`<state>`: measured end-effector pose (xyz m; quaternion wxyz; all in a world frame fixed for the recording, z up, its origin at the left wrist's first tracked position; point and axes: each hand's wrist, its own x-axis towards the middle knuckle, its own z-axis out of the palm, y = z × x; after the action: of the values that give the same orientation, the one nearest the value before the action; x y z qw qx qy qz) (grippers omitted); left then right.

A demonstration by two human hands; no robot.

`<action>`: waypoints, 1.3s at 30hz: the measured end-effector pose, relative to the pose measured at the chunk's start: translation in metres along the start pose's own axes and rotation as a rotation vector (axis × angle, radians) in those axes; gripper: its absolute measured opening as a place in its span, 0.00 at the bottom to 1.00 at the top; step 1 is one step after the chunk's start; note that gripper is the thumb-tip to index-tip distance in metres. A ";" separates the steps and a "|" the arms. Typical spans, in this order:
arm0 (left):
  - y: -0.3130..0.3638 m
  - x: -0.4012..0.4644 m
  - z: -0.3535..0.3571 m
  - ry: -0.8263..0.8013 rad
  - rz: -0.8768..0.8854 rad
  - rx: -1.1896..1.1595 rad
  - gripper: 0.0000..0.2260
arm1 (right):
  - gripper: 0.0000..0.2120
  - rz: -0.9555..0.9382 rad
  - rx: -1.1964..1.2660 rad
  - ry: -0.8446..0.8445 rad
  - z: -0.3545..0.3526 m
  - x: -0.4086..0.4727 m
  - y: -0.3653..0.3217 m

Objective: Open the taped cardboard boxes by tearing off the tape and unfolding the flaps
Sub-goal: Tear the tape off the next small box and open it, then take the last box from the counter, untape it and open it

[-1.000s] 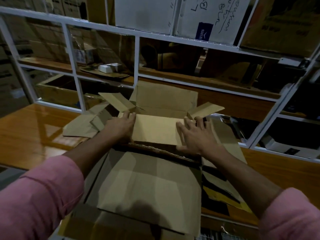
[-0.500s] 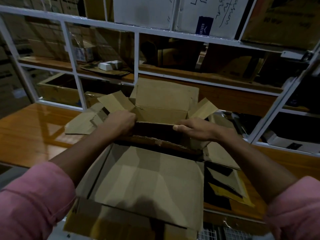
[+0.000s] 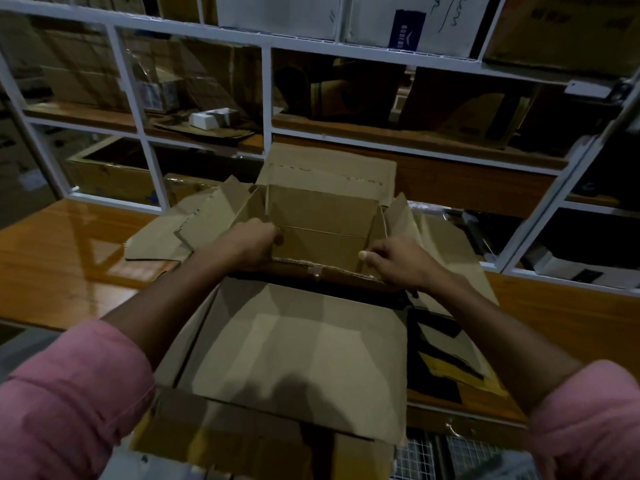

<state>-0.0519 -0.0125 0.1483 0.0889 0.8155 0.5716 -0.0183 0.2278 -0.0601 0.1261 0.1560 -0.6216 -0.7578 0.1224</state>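
Open cardboard box (image 3: 323, 230) on wooden table (image 3: 65, 251), just in front of white shelf frame (image 3: 266, 98). All four flaps (image 3: 294, 362) folded out; near flap hangs twd person over table edge, far flap upright vs shelf. Scrap of tape (image 3: 315, 270) on near rim. Left hand (image 3: 254, 242) curled on near-left corner of rim, right hand (image 3: 398, 261) pinched on near-right corner. Loose cardboard sheets (image 3: 156, 240) flat on table, left of box. Pink sleeves (image 3: 69, 407) rolled up.
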 end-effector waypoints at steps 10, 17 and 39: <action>0.106 0.006 0.016 0.389 0.325 -0.022 0.21 | 0.24 0.096 -0.237 0.378 -0.014 -0.040 0.020; 0.225 0.026 0.047 0.456 0.490 0.059 0.31 | 0.34 0.260 -0.373 0.521 -0.042 -0.105 0.085; 0.693 0.028 0.157 0.497 0.913 0.067 0.39 | 0.38 0.806 -0.361 0.598 -0.145 -0.443 0.430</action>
<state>0.6172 -0.2418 0.0762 -0.0766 0.9639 0.1606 0.1981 0.7521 -0.4112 0.0590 0.1965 -0.8881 -0.3904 -0.1423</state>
